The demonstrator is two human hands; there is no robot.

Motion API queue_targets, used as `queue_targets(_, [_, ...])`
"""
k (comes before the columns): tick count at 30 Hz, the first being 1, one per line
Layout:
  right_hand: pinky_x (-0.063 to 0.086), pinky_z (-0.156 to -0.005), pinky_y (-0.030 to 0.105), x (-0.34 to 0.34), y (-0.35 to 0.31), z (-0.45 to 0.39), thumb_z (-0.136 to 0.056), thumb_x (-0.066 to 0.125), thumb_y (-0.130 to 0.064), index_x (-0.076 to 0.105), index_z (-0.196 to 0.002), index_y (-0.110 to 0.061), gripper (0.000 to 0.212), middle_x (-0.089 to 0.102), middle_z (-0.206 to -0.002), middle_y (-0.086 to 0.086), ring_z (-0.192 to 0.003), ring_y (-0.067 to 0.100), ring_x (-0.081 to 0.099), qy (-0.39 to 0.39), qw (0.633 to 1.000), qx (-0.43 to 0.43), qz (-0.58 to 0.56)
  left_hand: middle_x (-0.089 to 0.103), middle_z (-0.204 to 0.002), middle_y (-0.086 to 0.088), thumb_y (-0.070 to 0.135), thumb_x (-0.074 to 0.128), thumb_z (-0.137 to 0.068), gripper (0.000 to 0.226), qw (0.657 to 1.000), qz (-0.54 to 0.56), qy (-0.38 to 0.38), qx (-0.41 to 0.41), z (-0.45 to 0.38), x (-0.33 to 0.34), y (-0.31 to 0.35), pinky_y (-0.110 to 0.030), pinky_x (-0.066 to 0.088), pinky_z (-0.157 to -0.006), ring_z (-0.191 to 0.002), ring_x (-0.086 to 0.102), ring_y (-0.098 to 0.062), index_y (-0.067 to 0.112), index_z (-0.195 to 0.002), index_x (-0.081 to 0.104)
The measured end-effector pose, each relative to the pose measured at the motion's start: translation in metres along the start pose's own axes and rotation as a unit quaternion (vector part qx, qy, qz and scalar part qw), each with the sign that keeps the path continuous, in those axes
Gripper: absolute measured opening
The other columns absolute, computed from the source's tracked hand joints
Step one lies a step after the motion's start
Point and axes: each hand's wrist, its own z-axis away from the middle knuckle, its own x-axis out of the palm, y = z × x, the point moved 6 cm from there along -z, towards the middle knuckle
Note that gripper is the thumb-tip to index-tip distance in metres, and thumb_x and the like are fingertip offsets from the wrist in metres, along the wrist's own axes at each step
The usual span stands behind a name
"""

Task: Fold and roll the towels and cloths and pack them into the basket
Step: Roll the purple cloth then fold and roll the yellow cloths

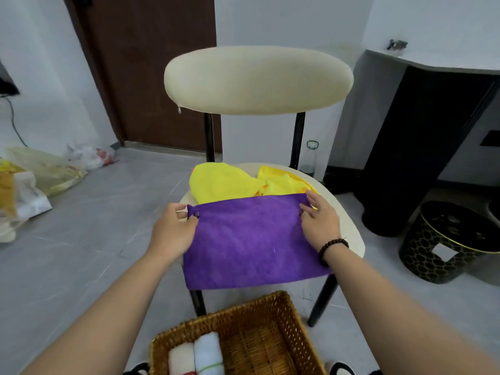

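Note:
A purple cloth (251,242) lies folded flat on the seat of a cream chair (349,220), its near edge hanging over the seat front. My left hand (173,228) pinches its far left corner. My right hand (319,220) grips the far right corner. Behind the purple cloth lie crumpled yellow cloths (224,182). On the floor in front of the chair stands a wicker basket (259,312). Two rolled towels (196,357), one cream and one white, sit side by side in the basket's left part.
The chair's padded backrest (257,79) rises behind the seat. A black patterned stool (449,239) stands on the right, a dark cabinet (422,147) behind it. Plastic bags (40,171) lie on the grey floor at the left. A brown door (151,71) is at the back.

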Motion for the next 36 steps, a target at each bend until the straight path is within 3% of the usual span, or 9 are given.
queue_targets(2, [0.034,-0.104,0.019,0.014,-0.004,0.006,-0.09,0.044,0.003,0.033,-0.146,-0.015,0.06,0.024,-0.154,0.004,-0.136,0.019,0.037,-0.052,0.99,-0.067,0.108,0.055,-0.112,0.001,0.028,0.058,-0.085,0.037,0.991,-0.072,-0.016,0.114,0.014,0.012,0.013,-0.035,0.042,-0.098,-0.113,0.052,-0.02,0.016,-0.119,0.048])
queue_targets(4, [0.038,-0.098,0.022,0.028,-0.017,0.017,-0.091,0.044,0.001,0.025,-0.149,-0.018,0.064,-0.002,-0.16,0.002,-0.139,0.022,0.028,-0.064,0.956,-0.148,0.243,0.033,-0.146,-0.006,0.024,0.054,-0.09,0.053,0.965,-0.154,-0.034,0.21,0.033,0.029,0.02,-0.035,0.027,-0.114,-0.138,0.029,-0.02,0.013,-0.139,0.037])
queue_targets(7, [0.049,-0.094,0.044,0.059,-0.035,0.042,-0.08,0.046,0.003,0.044,-0.14,-0.012,0.062,0.022,-0.156,0.012,-0.128,0.033,0.045,-0.072,0.892,-0.296,0.335,0.014,-0.158,-0.004,0.036,0.032,-0.096,0.057,0.925,-0.266,-0.059,0.265,0.053,0.053,0.021,-0.037,0.016,-0.119,-0.145,0.015,-0.019,0.011,-0.148,0.027])
queue_targets(10, [0.045,-0.097,0.048,0.091,-0.023,0.063,-0.082,0.033,-0.018,0.057,-0.129,-0.011,0.054,0.05,-0.141,0.009,-0.129,0.027,0.048,-0.146,0.834,-0.326,0.421,0.035,-0.151,-0.008,0.041,0.018,-0.09,0.066,0.891,-0.338,-0.075,0.294,0.051,0.068,0.005,-0.04,0.02,-0.114,-0.141,0.03,-0.021,0.007,-0.142,0.04])
queue_targets(13, [0.019,-0.115,0.041,0.095,-0.012,0.065,-0.09,0.008,-0.041,0.036,-0.145,-0.014,0.067,0.031,-0.153,0.005,-0.144,0.02,0.022,-0.182,0.811,-0.287,0.476,0.05,-0.141,-0.007,0.042,0.024,-0.093,0.06,0.866,-0.402,-0.076,0.288,0.043,0.068,-0.004,-0.046,0.034,-0.108,-0.132,0.045,-0.023,0.011,-0.137,0.05])
queue_targets(17, [-0.004,-0.119,0.038,0.074,-0.003,0.05,-0.082,-0.007,-0.07,0.007,-0.152,-0.02,0.088,-0.001,-0.16,0.0,-0.147,0.015,-0.007,-0.181,0.813,-0.241,0.499,0.035,-0.151,-0.006,0.053,0.015,-0.093,0.066,0.857,-0.418,-0.076,0.293,0.04,0.063,-0.011,-0.041,0.022,-0.115,-0.141,0.03,-0.023,0.02,-0.147,0.034])
queue_targets(26, [0.002,-0.119,0.04,0.02,0.021,0.023,-0.078,-0.005,-0.076,-0.002,-0.152,-0.02,0.093,-0.005,-0.16,-0.004,-0.146,0.014,-0.006,-0.154,0.838,-0.129,0.508,0.007,-0.16,-0.002,0.07,-0.013,-0.08,0.09,0.869,-0.413,-0.103,0.251,0.03,0.05,-0.02,-0.042,0.005,-0.118,-0.147,0.004,-0.018,0.022,-0.152,0.009])
queue_targets(31, [0.003,-0.119,0.042,0.005,0.014,0.03,-0.095,0.021,-0.057,0.003,-0.151,-0.014,0.073,-0.002,-0.16,0.003,-0.147,0.023,-0.005,-0.133,0.858,-0.102,0.485,-0.011,-0.158,-0.011,0.058,0.035,-0.092,0.085,0.955,-0.278,-0.075,0.072,0.045,0.035,-0.029,-0.042,0.001,-0.118,-0.146,-0.011,-0.026,0.009,-0.15,-0.004])
queue_targets(36, [0.012,-0.117,0.03,0.021,-0.025,0.071,-0.094,0.048,-0.039,0.031,-0.144,-0.012,0.06,0.024,-0.153,0.006,-0.144,0.02,0.013,-0.129,0.928,-0.136,0.321,0.029,-0.145,-0.019,0.041,0.068,-0.08,0.088,0.994,-0.022,0.0,-0.112,0.059,0.018,-0.043,-0.047,0.03,-0.11,-0.135,0.029,-0.035,0.003,-0.144,0.02])
